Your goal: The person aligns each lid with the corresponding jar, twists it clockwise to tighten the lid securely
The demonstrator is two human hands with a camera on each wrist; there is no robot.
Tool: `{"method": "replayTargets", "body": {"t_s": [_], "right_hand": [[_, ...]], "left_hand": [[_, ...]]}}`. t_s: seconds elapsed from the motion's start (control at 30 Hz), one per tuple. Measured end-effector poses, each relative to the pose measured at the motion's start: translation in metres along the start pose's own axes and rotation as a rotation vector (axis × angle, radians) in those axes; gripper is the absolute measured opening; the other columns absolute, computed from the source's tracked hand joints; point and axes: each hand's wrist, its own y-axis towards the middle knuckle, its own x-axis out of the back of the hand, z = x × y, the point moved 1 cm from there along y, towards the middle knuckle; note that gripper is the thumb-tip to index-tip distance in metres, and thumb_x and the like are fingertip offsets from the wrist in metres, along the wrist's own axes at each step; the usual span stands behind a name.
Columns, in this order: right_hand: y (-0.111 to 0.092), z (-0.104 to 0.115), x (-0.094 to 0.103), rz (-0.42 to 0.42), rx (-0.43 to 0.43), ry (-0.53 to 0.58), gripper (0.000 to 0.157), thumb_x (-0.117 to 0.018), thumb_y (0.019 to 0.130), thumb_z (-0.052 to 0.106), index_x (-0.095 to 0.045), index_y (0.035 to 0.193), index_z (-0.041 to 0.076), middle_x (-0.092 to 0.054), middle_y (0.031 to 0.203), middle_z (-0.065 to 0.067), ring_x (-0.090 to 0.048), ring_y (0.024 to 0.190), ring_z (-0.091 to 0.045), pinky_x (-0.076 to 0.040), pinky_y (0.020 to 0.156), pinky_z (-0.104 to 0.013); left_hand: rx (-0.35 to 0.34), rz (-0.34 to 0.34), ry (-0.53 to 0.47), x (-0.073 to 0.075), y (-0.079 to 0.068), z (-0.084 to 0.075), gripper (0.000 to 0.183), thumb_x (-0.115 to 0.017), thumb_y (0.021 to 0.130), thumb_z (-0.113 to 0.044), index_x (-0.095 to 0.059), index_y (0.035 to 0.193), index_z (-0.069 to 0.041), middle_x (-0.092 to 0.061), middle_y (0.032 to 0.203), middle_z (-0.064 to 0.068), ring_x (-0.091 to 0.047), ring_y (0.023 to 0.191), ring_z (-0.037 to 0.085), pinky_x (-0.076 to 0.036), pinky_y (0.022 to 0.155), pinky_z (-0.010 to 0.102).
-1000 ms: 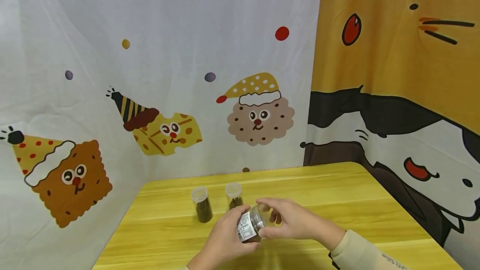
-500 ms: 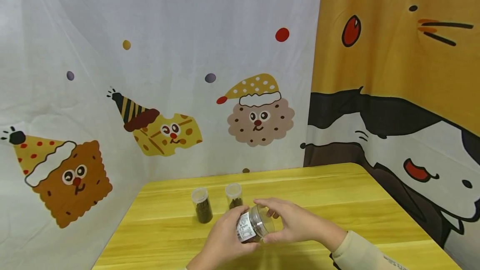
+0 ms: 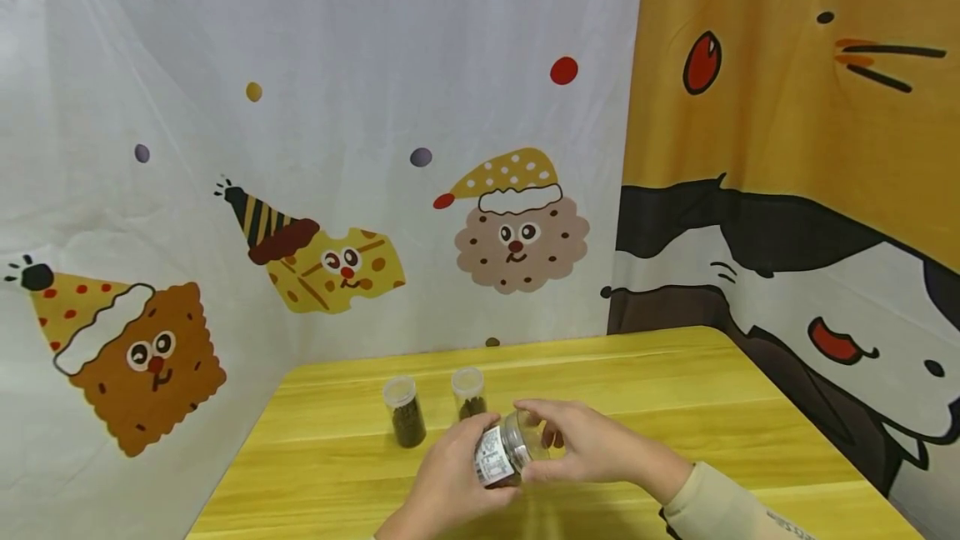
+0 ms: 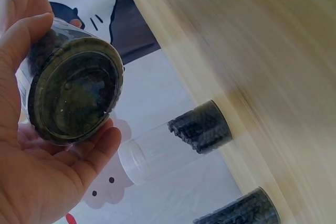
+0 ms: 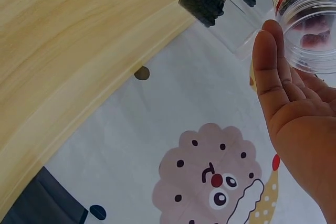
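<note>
My left hand [image 3: 450, 473] grips a clear jar [image 3: 493, 458] with a white printed label and dark contents, tilted with its lid end toward the right. In the left wrist view the round base of the jar [image 4: 76, 90] faces the camera, fingers and thumb around its side. On the clear screw lid [image 3: 534, 440], my right hand [image 3: 588, 444] has its thumb below and curled fingers above. The right wrist view shows the clear lid [image 5: 315, 35] beside the right fingers [image 5: 266, 59], and part of a red label.
Two clear cylindrical containers with pale lids, the left one [image 3: 405, 413] and the right one [image 3: 470, 394], stand behind the hands, partly filled with dark pieces. They are on a yellow wood-grain table [image 3: 637, 382]. A cartoon-printed curtain [image 3: 337, 107] hangs behind it.
Half a second ago the right fingers and thumb were spread wider around the lid; now they are closer in on it. The left hand and jar stay nearly still.
</note>
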Motion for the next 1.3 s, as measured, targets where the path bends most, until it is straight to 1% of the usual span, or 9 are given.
{"method": "replayTargets", "body": {"t_s": [0.17,0.3,0.4,0.53,0.67,0.83,0.93,1.17,1.3], "right_hand": [[-0.0009,-0.0013,-0.0019,0.003,-0.015,-0.009,0.086,-0.078,0.095,0.055,-0.047,0.16,0.009,-0.071,0.135,-0.008,-0.07,0.096,-0.005,-0.061,0.077,-0.027],[-0.0039,-0.0015,-0.0021,-0.01,-0.009,-0.06,0.102,-0.083,0.088,0.057,-0.034,0.168,0.015,-0.06,0.153,-0.01,-0.071,0.109,-0.016,-0.062,0.084,-0.032],[-0.0058,-0.0007,-0.0007,-0.034,0.034,-0.1,0.111,-0.088,0.083,0.056,-0.029,0.17,0.022,-0.053,0.161,-0.009,-0.068,0.121,-0.025,-0.062,0.092,-0.039],[-0.006,0.0006,0.0006,-0.04,0.1,-0.121,0.102,-0.09,0.085,0.048,-0.035,0.167,0.025,-0.054,0.159,-0.006,-0.067,0.124,-0.025,-0.061,0.1,-0.042],[-0.0053,0.0013,0.0006,-0.022,0.118,-0.131,0.091,-0.088,0.089,0.039,-0.041,0.165,0.022,-0.057,0.156,-0.004,-0.069,0.121,-0.02,-0.061,0.099,-0.04],[-0.0052,0.0008,-0.0001,-0.004,0.083,-0.115,0.086,-0.085,0.092,0.044,-0.042,0.164,0.025,-0.06,0.153,-0.002,-0.069,0.116,-0.015,-0.063,0.094,-0.039],[-0.005,-0.0003,-0.0004,0.005,0.052,-0.095,0.085,-0.083,0.093,0.049,-0.042,0.164,0.025,-0.061,0.151,-0.002,-0.068,0.113,-0.014,-0.062,0.089,-0.035],[-0.0038,-0.0026,-0.0017,0.018,0.018,-0.037,0.087,-0.082,0.093,0.052,-0.043,0.163,0.02,-0.065,0.145,-0.006,-0.069,0.108,-0.01,-0.061,0.079,-0.027],[-0.0034,-0.0034,-0.0021,0.026,0.01,-0.019,0.086,-0.081,0.093,0.052,-0.044,0.163,0.015,-0.067,0.143,-0.008,-0.071,0.106,-0.011,-0.061,0.078,-0.027]], "left_hand": [[-0.001,-0.002,0.006,-0.0023,-0.0006,0.0012,0.085,-0.099,0.068,-0.042,-0.061,0.139,-0.014,-0.072,0.12,-0.005,-0.064,0.099,0.005,-0.061,0.085,0.03],[-0.004,-0.01,0.005,-0.004,-0.0014,0.0027,0.086,-0.099,0.067,-0.042,-0.061,0.139,-0.014,-0.073,0.12,-0.004,-0.065,0.1,0.006,-0.061,0.085,0.03],[-0.002,-0.011,0.003,-0.0045,-0.0022,0.0036,0.087,-0.1,0.067,-0.041,-0.061,0.14,-0.014,-0.073,0.121,-0.004,-0.065,0.101,0.007,-0.061,0.085,0.031],[0.011,-0.003,0.001,-0.0041,-0.0027,0.0045,0.088,-0.099,0.068,-0.042,-0.06,0.141,-0.014,-0.072,0.122,-0.003,-0.065,0.101,0.007,-0.061,0.086,0.031],[0.011,0.007,-0.004,-0.0038,-0.0021,0.0049,0.088,-0.099,0.069,-0.044,-0.06,0.141,-0.013,-0.072,0.123,-0.003,-0.065,0.101,0.007,-0.061,0.085,0.03],[0.005,0.004,-0.001,-0.0038,-0.0022,0.0049,0.087,-0.099,0.069,-0.043,-0.061,0.141,-0.013,-0.072,0.123,-0.002,-0.065,0.102,0.008,-0.061,0.085,0.03],[0.005,0.007,0.0,-0.0033,-0.002,0.0048,0.087,-0.099,0.068,-0.043,-0.061,0.141,-0.013,-0.072,0.123,-0.002,-0.064,0.102,0.008,-0.061,0.085,0.03],[-0.002,0.026,-0.004,-0.0026,-0.0016,0.0055,0.087,-0.099,0.07,-0.043,-0.061,0.141,-0.012,-0.072,0.123,-0.002,-0.065,0.102,0.008,-0.061,0.084,0.029],[-0.01,0.027,-0.002,-0.0029,-0.0017,0.0058,0.086,-0.099,0.07,-0.043,-0.061,0.14,-0.012,-0.072,0.122,-0.002,-0.064,0.1,0.007,-0.06,0.083,0.028]]}}
